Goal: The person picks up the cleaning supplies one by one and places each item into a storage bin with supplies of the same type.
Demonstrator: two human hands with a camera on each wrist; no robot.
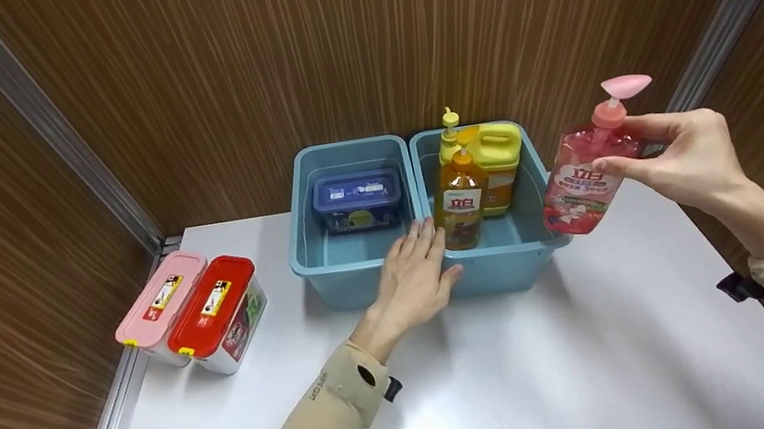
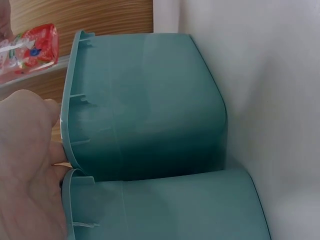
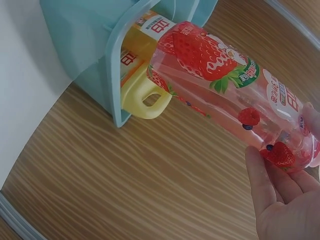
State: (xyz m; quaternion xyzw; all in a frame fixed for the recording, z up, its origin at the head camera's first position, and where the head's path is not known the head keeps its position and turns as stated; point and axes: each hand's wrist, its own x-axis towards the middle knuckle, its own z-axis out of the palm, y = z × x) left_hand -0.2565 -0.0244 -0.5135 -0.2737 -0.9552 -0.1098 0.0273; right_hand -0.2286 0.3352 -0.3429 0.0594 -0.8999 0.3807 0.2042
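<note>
My right hand grips a pink pump bottle near its top, between thumb and fingers. The bottle tilts over the right edge of the right blue bin; its strawberry print shows in the right wrist view. My left hand rests with fingers stretched over the front rims where the two bins meet. Inside the right bin stand an amber bottle with an orange cap, a yellow jug with a handle, and a yellow pump bottle partly hidden behind. The left blue bin holds a dark blue lidded box.
On the white table at the left stand a pink-lidded box and a red-lidded box, side by side. A wood-grain wall rises close behind the bins, with more panels at both sides.
</note>
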